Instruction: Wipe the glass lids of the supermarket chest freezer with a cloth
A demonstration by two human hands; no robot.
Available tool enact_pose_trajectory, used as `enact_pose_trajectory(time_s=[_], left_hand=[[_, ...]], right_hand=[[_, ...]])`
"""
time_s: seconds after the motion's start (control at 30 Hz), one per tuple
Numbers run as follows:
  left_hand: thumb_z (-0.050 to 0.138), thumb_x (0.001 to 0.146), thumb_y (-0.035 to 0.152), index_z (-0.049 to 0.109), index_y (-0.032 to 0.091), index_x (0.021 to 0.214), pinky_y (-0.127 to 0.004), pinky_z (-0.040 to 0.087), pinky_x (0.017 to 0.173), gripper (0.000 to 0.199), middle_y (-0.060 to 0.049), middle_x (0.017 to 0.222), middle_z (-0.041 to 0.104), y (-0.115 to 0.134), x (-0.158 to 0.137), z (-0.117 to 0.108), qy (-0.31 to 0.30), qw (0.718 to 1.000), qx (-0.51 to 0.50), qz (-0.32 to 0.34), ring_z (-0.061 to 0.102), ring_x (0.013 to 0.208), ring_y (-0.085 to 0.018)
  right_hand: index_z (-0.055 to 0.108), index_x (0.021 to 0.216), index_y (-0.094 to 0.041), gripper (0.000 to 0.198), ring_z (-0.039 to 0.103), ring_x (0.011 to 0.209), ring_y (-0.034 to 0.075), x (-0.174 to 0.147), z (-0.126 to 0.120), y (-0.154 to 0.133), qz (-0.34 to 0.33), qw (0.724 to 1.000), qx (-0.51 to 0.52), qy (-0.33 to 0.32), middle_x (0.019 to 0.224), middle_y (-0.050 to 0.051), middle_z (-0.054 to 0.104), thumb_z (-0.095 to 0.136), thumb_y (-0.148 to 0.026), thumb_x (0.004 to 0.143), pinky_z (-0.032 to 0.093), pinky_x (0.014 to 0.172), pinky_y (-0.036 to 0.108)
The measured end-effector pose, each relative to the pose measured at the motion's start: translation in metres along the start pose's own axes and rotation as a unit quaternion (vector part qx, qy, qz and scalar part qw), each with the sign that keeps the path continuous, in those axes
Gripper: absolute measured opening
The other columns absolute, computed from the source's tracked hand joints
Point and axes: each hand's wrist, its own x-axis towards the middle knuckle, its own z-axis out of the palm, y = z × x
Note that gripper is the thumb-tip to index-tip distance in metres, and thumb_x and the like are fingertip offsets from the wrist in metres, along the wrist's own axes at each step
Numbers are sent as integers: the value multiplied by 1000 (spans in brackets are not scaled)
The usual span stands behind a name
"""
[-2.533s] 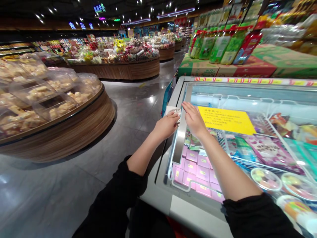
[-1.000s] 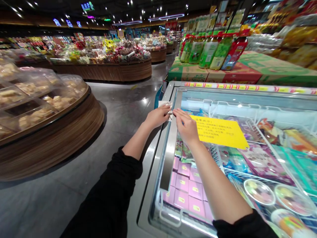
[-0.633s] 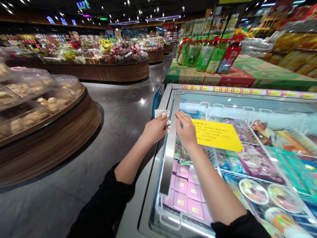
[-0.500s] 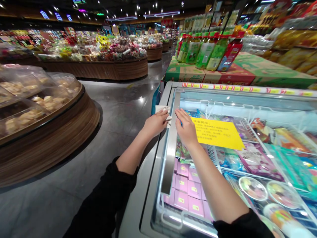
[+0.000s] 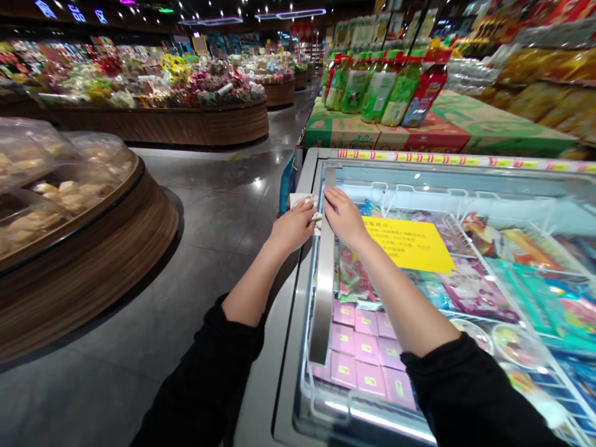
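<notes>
My left hand (image 5: pixel 292 226) presses a crumpled white cloth (image 5: pixel 302 198) against the left rim of a chest freezer (image 5: pixel 279 335), its fingers bent over the cloth. Close beside it, my right hand (image 5: pixel 343 214) lies with its fingers stretched over the upper part of a metal strip (image 5: pixel 322 310) along the glass lid's left edge. The right thumb is hidden. A yellow notice (image 5: pixel 410 245) with printed text lies on the glass to the right of that hand. Under the glass, pink boxes (image 5: pixel 367 351) stand in rows below my right forearm.
Bottled drinks (image 5: pixel 372 93) stand on green and red cartons (image 5: pixel 419 133) behind the freezer. Price labels (image 5: pixel 419 158) line its far edge. Left of the grey floor (image 5: pixel 209 248) curves a wooden display stand (image 5: pixel 93 267) with food under clear covers. Another stand (image 5: pixel 177 124) holds packaged goods farther back.
The view has shifted slightly. My right hand has slid a little farther forward along the metal strip. My left hand stays on the cloth at the rim.
</notes>
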Motion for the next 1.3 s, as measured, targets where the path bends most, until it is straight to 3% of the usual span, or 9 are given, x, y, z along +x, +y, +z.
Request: enact_pose_trajectory(time_s=[0.2, 0.47, 0.7, 0.97, 1.17, 1.3], left_hand=[[52, 101, 11, 68, 17, 136, -40, 36, 131, 39, -10, 165, 50, -5, 48, 3, -10, 999, 22, -21, 40, 158, -26], [53, 100, 12, 73, 27, 124, -39, 48, 123, 34, -2, 162, 55, 2, 13, -2, 3, 1000, 19, -20, 46, 155, -24], [51, 103, 11, 65, 14, 139, -39, 39, 129, 39, -12, 167, 48, -3, 65, 4, -11, 997, 70, -39, 42, 157, -26], [53, 102, 15, 74, 29, 119, -32, 52, 117, 30, 2, 161, 56, 5, 32, -3, -9, 996, 77, -45, 47, 154, -21], [49, 102, 11, 71, 22, 129, -35, 44, 124, 36, -5, 166, 50, -3, 72, 2, -5, 996, 82, -41, 43, 157, -22], [50, 102, 13, 73, 23, 126, -36, 49, 119, 35, -5, 161, 56, -1, 73, -3, -21, 994, 84, -59, 53, 149, -25]], right_hand=[[69, 143, -24, 55, 43, 155, 23, 14, 14, 16, 13, 996, 83, 24, 153, 3, 65, 42, -20, 95, 28, 133, 51], [70, 142, -24, 56, 46, 153, 22, 12, 17, 20, 34, 993, 101, 55, 152, 3, 65, 45, -19, 93, 29, 132, 49], [70, 143, -25, 56, 45, 155, 22, 12, 20, 22, 29, 991, 118, 53, 153, 1, 64, 45, -19, 93, 26, 133, 49], [68, 145, -20, 58, 44, 155, 23, 13, 21, 24, 45, 989, 122, 65, 157, 4, 61, 46, -19, 92, 24, 134, 47], [68, 145, -24, 57, 44, 155, 22, 13, 20, 27, 39, 989, 127, 66, 156, 0, 61, 46, -20, 92, 25, 134, 48], [69, 144, -26, 57, 44, 155, 22, 15, 20, 29, 35, 988, 135, 61, 155, -1, 62, 47, -21, 92, 24, 134, 48]])
